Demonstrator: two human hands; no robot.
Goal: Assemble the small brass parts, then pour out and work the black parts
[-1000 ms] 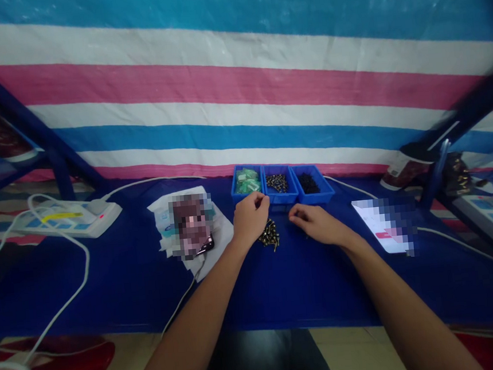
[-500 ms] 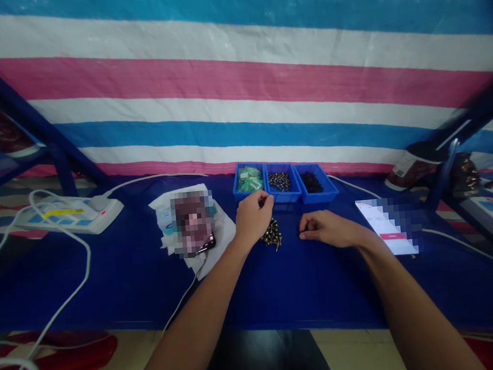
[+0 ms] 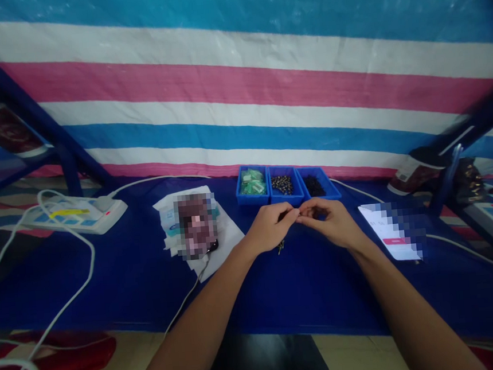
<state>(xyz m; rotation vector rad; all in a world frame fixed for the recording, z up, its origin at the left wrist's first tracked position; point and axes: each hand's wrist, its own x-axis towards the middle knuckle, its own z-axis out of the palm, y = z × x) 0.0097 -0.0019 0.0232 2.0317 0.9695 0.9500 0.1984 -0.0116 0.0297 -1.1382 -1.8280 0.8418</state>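
Observation:
My left hand (image 3: 271, 227) and my right hand (image 3: 327, 219) meet fingertip to fingertip above the blue table, in front of the bins. Both are closed in a pinch; whatever they grip is too small and hidden to name. Below my left hand, part of a pile of small brass-and-black pieces (image 3: 281, 247) shows, the rest covered by the hand. Just behind stand three joined blue bins: one with green-and-clear packets (image 3: 252, 183), one with small metal-and-black pieces (image 3: 281, 185), one with small black parts (image 3: 314, 186).
On the left, a phone (image 3: 196, 227) lies on a tissue pack and white paper. A lit phone (image 3: 391, 233) lies at right. A white power strip (image 3: 76, 214) with looping cables sits at far left. Dark cups (image 3: 413, 171) stand by the frame posts.
My left hand has moved right from beside the bins and pile. My right hand has shifted slightly up, and the two hands now touch at the fingertips.

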